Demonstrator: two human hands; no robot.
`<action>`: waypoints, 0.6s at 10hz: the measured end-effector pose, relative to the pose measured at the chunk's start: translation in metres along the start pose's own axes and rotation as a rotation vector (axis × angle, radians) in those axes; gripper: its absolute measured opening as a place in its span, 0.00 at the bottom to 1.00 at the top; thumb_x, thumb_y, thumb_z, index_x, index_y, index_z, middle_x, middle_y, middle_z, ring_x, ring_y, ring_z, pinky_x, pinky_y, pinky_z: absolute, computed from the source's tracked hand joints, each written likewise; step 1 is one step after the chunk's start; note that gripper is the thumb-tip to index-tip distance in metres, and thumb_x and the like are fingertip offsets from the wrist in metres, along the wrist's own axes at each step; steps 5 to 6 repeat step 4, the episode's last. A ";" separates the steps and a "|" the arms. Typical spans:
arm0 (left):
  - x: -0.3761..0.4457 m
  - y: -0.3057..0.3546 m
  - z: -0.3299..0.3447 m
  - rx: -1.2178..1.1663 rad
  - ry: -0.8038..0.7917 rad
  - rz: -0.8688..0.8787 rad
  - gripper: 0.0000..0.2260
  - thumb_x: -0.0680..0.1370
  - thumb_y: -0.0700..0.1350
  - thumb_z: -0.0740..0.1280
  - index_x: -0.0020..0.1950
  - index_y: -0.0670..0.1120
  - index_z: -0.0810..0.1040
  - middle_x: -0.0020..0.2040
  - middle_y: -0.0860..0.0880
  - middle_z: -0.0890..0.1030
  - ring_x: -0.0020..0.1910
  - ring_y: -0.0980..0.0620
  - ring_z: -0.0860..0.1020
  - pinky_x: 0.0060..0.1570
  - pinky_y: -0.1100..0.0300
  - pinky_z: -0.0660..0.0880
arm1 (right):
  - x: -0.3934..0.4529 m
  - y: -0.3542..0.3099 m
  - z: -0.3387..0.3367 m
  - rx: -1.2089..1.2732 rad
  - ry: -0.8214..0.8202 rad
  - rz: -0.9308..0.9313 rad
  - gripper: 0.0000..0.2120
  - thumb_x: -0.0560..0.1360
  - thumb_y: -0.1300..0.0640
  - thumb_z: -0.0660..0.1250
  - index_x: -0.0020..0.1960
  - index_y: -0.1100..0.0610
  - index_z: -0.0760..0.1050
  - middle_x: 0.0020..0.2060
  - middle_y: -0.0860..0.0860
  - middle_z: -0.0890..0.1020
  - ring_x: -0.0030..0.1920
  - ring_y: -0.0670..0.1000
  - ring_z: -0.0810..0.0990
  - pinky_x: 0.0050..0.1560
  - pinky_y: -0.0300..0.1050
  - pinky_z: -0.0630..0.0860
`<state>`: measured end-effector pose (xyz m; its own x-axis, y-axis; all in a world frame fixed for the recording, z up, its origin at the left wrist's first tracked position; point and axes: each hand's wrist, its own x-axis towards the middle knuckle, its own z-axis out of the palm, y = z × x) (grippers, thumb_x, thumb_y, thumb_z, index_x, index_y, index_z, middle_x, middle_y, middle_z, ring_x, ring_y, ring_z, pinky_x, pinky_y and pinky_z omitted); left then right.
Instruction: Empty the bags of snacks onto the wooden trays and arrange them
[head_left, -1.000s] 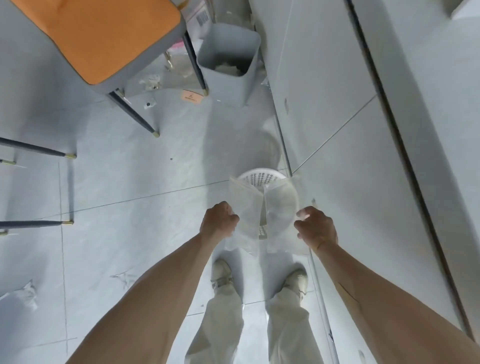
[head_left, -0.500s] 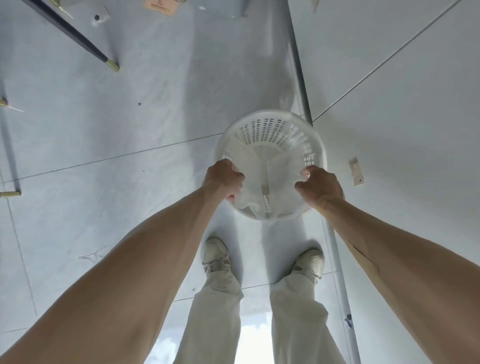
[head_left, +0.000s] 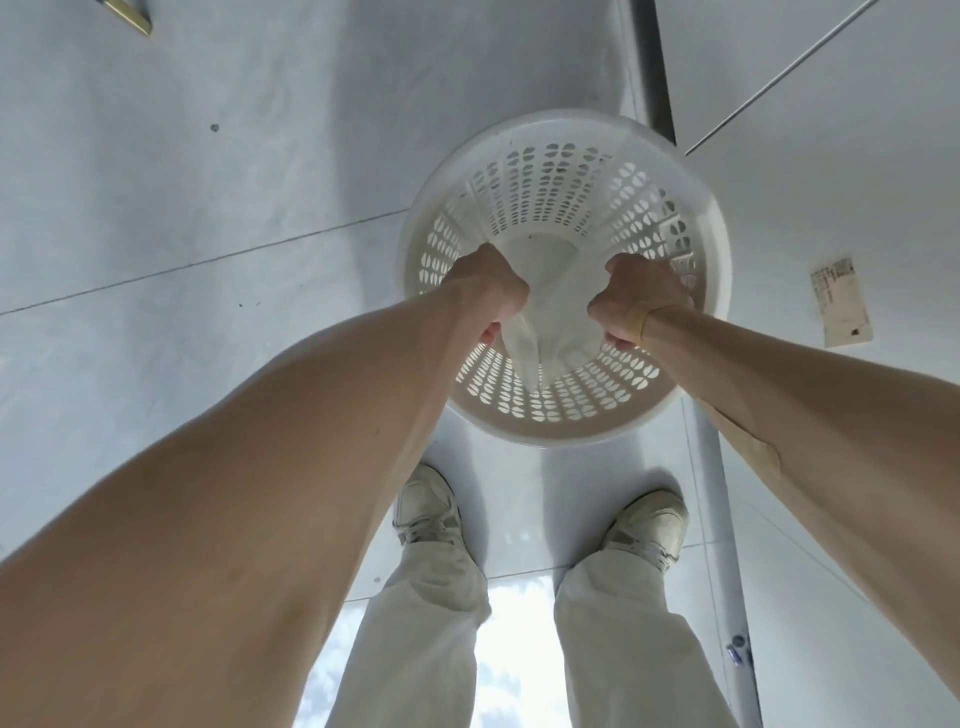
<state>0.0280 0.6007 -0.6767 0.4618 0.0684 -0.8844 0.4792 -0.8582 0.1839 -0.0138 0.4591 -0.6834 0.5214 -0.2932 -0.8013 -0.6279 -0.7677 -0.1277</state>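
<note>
At the upper left of the frame only a chair foot (head_left: 127, 18) shows, where a second ago a whole chair and a grey bin were in sight — the person has bent low over the floor. Left of centre, the left hand (head_left: 485, 291) has its fingers curled shut on one side of the bag (head_left: 545, 322), a limp white plastic thing, apparently empty. A second ago it was held open above the basket (head_left: 566, 410); now it is pushed down inside, near the bottom. Right of centre, the right hand (head_left: 631, 301) is clenched on the bag's other side. Further right a paper slip (head_left: 841, 301) lies on the floor. No trays or snacks are in sight — this looks like discarding a spent bag, so arranging is probably still to come.
</note>
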 end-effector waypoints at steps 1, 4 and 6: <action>-0.001 0.004 0.000 0.030 -0.019 -0.009 0.16 0.77 0.37 0.60 0.65 0.39 0.71 0.48 0.40 0.83 0.42 0.44 0.85 0.44 0.49 0.84 | 0.002 0.003 0.004 0.011 0.003 0.002 0.19 0.73 0.65 0.62 0.65 0.62 0.74 0.48 0.61 0.84 0.47 0.62 0.85 0.50 0.56 0.83; -0.052 0.013 -0.019 0.176 -0.001 0.001 0.29 0.78 0.42 0.62 0.77 0.45 0.56 0.64 0.43 0.75 0.60 0.43 0.77 0.58 0.47 0.78 | -0.057 -0.005 -0.036 -0.083 0.035 -0.057 0.09 0.74 0.57 0.63 0.53 0.55 0.77 0.38 0.51 0.78 0.43 0.55 0.76 0.41 0.45 0.70; -0.052 0.013 -0.019 0.176 -0.001 0.001 0.29 0.78 0.42 0.62 0.77 0.45 0.56 0.64 0.43 0.75 0.60 0.43 0.77 0.58 0.47 0.78 | -0.057 -0.005 -0.036 -0.083 0.035 -0.057 0.09 0.74 0.57 0.63 0.53 0.55 0.77 0.38 0.51 0.78 0.43 0.55 0.76 0.41 0.45 0.70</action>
